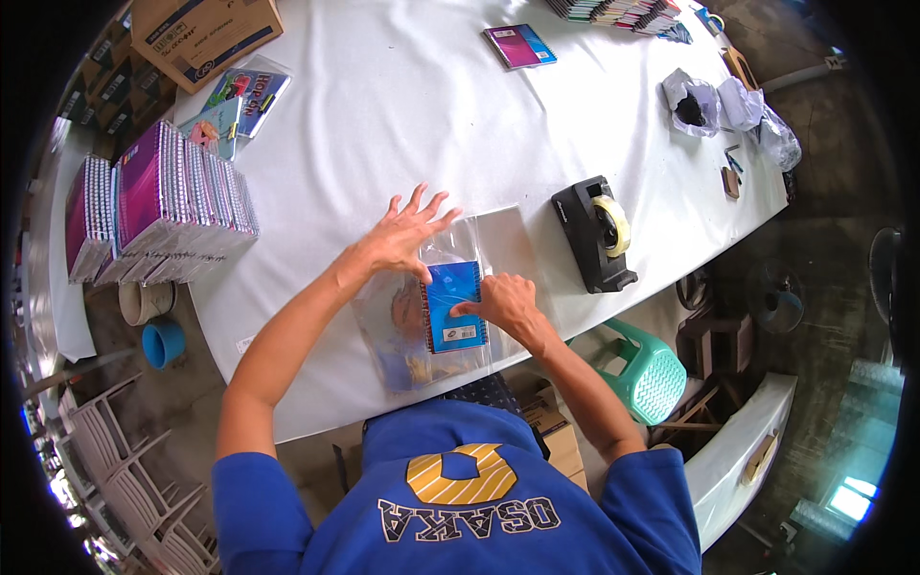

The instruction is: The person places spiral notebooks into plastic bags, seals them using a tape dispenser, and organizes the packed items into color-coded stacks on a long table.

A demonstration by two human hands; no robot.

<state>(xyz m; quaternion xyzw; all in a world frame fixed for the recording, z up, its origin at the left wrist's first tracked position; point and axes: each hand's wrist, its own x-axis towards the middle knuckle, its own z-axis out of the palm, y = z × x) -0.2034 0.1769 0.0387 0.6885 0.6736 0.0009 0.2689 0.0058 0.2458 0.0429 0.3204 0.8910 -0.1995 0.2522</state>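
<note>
A small blue spiral notebook (460, 297) lies in or under clear plastic near the table's front edge; the gloss makes the layers hard to separate. My left hand (407, 238) is open over the notebook's upper left corner, fingers spread and thumb at its edge. At the notebook's right side, my right hand (508, 305) has curled fingers at the plastic, and its thumb presses on the blue cover. Clear plastic bags (393, 359) lie flat beneath and around the notebook. Right of them stands a black tape dispenser (580, 240) with a roll of clear tape.
Stacked spiral notebooks (158, 196) stand at the left, near picture-covered books (251, 96) and a cardboard box (206, 38). Another notebook (520, 46) lies at the far side. Crumpled plastic bags (692, 101) sit far right. A green stool (647, 379) stands beside the table.
</note>
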